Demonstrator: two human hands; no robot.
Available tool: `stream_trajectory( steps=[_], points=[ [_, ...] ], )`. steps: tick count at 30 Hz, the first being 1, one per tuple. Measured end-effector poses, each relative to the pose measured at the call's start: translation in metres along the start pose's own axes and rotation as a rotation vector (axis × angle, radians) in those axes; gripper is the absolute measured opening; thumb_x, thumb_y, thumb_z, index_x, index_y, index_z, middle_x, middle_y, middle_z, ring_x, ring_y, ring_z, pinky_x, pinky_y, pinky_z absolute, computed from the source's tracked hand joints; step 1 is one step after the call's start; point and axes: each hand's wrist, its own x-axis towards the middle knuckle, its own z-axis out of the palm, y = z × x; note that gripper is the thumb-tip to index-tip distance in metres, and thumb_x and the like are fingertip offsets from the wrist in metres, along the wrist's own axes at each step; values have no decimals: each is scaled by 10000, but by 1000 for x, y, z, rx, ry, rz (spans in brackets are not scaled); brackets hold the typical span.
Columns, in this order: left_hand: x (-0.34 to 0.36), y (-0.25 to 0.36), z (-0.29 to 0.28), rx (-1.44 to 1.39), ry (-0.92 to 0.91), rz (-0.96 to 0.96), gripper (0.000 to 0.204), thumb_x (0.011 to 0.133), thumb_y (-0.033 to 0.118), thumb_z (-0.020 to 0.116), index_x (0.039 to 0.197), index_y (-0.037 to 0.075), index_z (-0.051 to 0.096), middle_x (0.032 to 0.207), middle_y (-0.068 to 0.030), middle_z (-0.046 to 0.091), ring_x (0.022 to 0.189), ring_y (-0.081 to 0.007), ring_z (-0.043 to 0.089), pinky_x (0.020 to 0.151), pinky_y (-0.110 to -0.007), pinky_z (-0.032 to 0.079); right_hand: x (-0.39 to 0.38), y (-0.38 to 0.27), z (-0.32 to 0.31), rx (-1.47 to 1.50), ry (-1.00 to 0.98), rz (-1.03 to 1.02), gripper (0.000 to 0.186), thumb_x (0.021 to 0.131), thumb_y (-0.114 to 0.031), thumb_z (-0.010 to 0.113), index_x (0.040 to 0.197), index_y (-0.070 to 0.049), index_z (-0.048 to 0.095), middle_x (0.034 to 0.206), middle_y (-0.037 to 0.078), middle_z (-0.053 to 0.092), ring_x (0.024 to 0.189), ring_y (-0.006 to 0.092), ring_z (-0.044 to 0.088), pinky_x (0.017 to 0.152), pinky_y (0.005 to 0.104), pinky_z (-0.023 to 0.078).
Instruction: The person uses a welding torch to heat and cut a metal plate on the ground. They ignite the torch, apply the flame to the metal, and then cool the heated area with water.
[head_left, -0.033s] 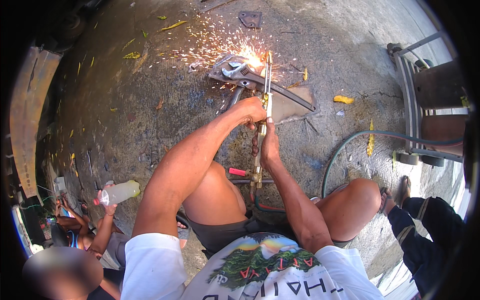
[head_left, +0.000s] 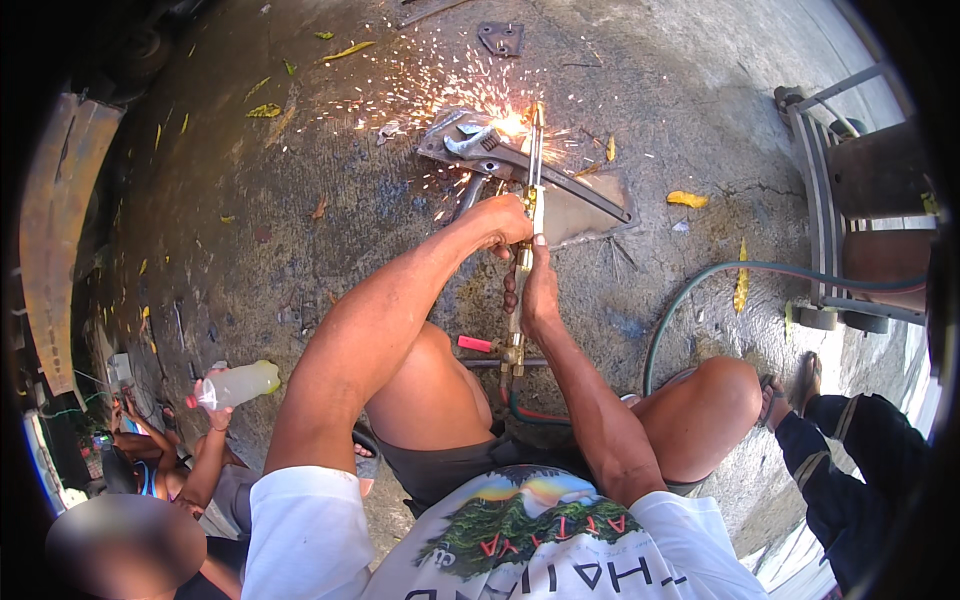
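Note:
My left hand (head_left: 505, 222) is closed on the upper brass part of a cutting torch (head_left: 535, 170). Just below it, my right hand (head_left: 535, 290) wraps round the torch's handle. The nozzle points forward into a bright burst of sparks (head_left: 510, 123) at the far edge of steel pieces on the concrete. There a large adjustable wrench (head_left: 565, 183) lies slantwise over a small dark plate (head_left: 440, 148), beside a grey triangular plate (head_left: 585, 215). Red and green hoses (head_left: 700, 282) run from the torch's lower end out to the right.
A wheeled metal cart (head_left: 830, 190) stands at the right, near another person's legs (head_left: 830, 440). At lower left another person's hand (head_left: 215, 395) holds a plastic bottle (head_left: 245, 383). A rusty long plate (head_left: 65, 240) is at far left; a loose plate (head_left: 500, 38) and pink block (head_left: 473, 344) lie around.
The spray of sparks differs a little in shape and brightness. My hands, the torch and the wrench show no visible movement.

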Motion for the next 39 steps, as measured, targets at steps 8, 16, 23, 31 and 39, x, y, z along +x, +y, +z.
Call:
stream_trajectory(
  steps=[8, 16, 23, 31, 39],
  points=[
    [0, 5, -7, 24, 7, -15, 252, 879, 130, 651, 1044, -60, 666, 866, -101, 664, 581, -166, 594, 418, -283, 505, 2, -7, 4, -7, -17, -15, 668, 936, -731, 347, 873, -83, 500, 594, 17, 436, 450, 152, 403, 432, 323, 343],
    [2, 4, -7, 22, 14, -2, 248, 874, 135, 658, 1035, -52, 676, 886, -109, 673, 577, -168, 595, 424, -290, 505, 1, -9, 5, -21, -22, 5, 670, 938, -735, 331, 921, -83, 487, 608, 17, 438, 459, 155, 411, 443, 334, 358],
    [10, -3, -7, 19, 37, -2, 241, 851, 169, 670, 972, -39, 691, 838, -106, 684, 551, -172, 610, 416, -297, 510, 4, -9, 5, -32, -27, 6, 664, 940, -733, 333, 927, -88, 486, 611, 17, 441, 460, 156, 408, 446, 333, 354],
    [1, 4, -8, 21, 31, -13, 263, 868, 124, 644, 1051, -62, 672, 900, -110, 685, 610, -179, 616, 428, -287, 519, 7, -7, 3, -15, -54, 5, 649, 952, -721, 324, 907, -94, 486, 598, 15, 432, 451, 151, 402, 441, 326, 345],
    [5, 1, -8, 16, 33, -12, 254, 868, 126, 646, 1050, -49, 674, 887, -106, 674, 614, -176, 611, 427, -290, 521, 9, -7, 4, -21, -46, 10, 660, 948, -729, 320, 911, -92, 489, 606, 14, 437, 459, 147, 408, 442, 323, 342]
  ],
)
